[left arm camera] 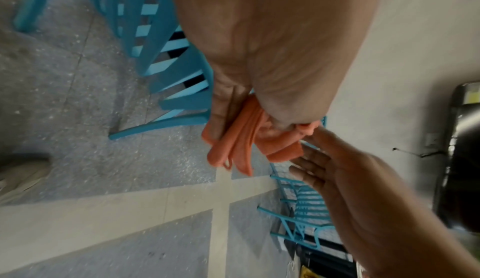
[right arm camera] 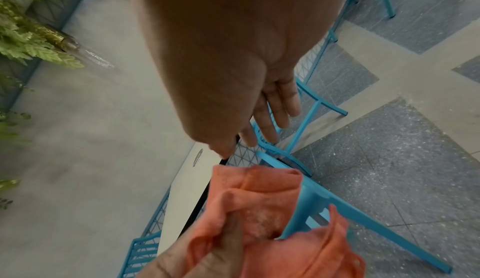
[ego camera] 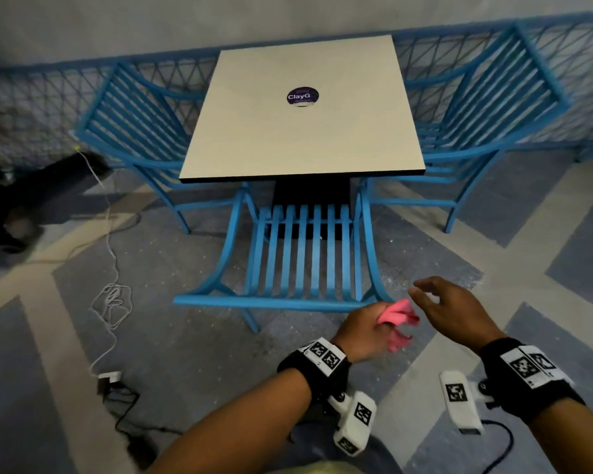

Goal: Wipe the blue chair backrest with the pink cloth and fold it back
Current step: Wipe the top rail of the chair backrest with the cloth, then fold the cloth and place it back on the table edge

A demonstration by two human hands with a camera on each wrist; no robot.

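Observation:
My left hand (ego camera: 363, 328) grips the bunched pink cloth (ego camera: 397, 318) just in front of the right end of the near blue chair's backrest (ego camera: 271, 302). In the left wrist view the cloth (left arm camera: 241, 144) hangs in folds from my curled fingers (left arm camera: 221, 118). In the right wrist view the cloth (right arm camera: 262, 206) fills the lower middle, beside the blue rail (right arm camera: 345, 210). My right hand (ego camera: 449, 309) hovers open just right of the cloth with straight, spread fingers (right arm camera: 272, 113) and holds nothing. The chair's slatted seat (ego camera: 305, 251) is tucked toward the table.
A white square table (ego camera: 302, 111) stands behind the chair, with a blue chair at each side (ego camera: 137, 131) (ego camera: 486, 114). A blue mesh fence (ego camera: 31, 107) runs along the back. White cable (ego camera: 112, 302) and a black adapter (ego camera: 110, 381) lie on the floor at left.

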